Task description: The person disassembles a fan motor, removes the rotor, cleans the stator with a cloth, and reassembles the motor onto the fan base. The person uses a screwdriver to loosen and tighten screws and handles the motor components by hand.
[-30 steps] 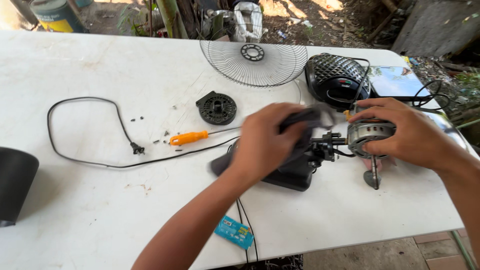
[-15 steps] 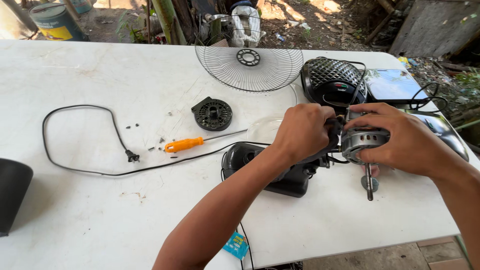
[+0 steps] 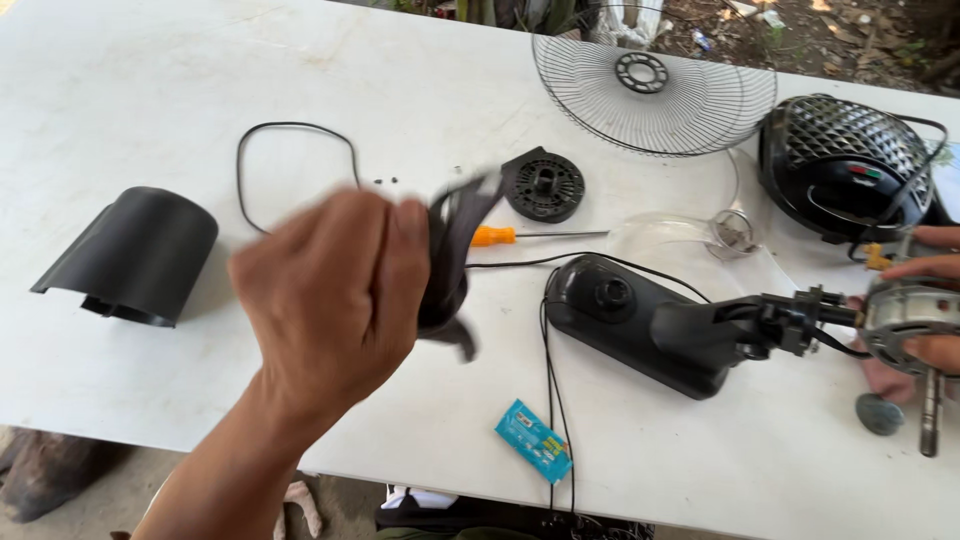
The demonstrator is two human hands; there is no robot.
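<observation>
Gripping a blurred black plastic fan cover [image 3: 452,262], the left hand [image 3: 335,290] has its grip clamped on it above the white table [image 3: 200,80]. At the frame's right edge, the right hand [image 3: 925,310] clasps the fan motor [image 3: 905,318], joined to the black fan base [image 3: 640,322]. An orange-handled screwdriver [image 3: 535,236] lies between the cover and a wire fan guard [image 3: 655,92].
</observation>
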